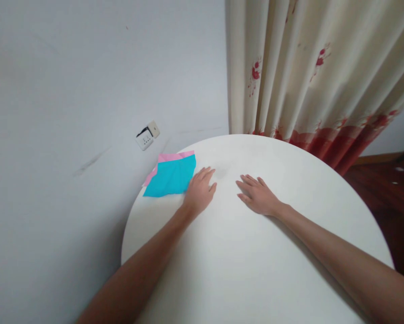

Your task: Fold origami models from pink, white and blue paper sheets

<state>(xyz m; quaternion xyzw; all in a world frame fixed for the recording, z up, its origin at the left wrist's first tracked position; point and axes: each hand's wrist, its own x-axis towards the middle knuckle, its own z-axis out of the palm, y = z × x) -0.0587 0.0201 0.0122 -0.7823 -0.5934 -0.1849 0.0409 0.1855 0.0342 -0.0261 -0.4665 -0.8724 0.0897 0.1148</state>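
Note:
My left hand (201,188) rests palm down on the white round table (222,270), its fingers stretched out and apart. Just left of it lies a bright blue sheet (171,176), paper or thin cloth, and the edge of that hand overlaps or touches its right side. Under the blue sheet, a pink sheet (175,156) sticks out along the back and left. To the right, across a gap of bare tabletop, my right hand (258,194) lies flat with spread fingers. Neither hand holds anything.
A pale wall (70,90) runs along the table's left side, with a socket (144,140) and a small plate (154,128) on it. Behind the table hangs a cream curtain (289,81) with red flowers and a red lower band. Dark wooden floor (384,189) shows at right.

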